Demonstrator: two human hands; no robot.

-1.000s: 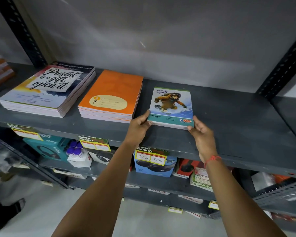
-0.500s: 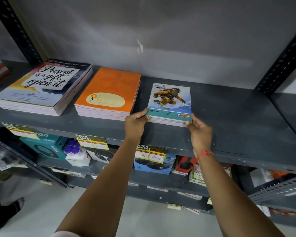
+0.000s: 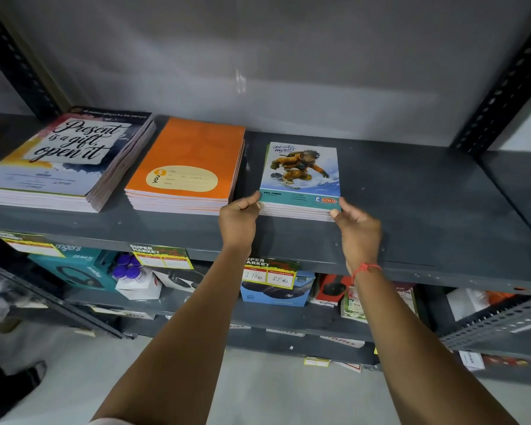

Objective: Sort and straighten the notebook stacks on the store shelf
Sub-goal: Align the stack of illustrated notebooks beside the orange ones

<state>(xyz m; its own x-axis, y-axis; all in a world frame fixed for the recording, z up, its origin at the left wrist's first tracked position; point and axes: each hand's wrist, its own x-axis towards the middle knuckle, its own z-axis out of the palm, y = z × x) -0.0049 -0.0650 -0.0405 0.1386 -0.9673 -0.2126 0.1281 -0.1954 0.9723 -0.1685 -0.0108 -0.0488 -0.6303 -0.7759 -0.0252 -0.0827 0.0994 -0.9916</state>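
While the small snowboarder notebook stack [image 3: 300,182] lay on the shelf [image 3: 411,210], right of the orange stack [image 3: 186,167], the left hand [image 3: 238,220] and right hand [image 3: 357,230] gripped its near corners.

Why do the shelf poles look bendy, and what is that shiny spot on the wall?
Head view: the wide-angle lens bows the shelf poles at the edges; the shiny spot is glare on the grey wall; the lower-left corner is blurry.
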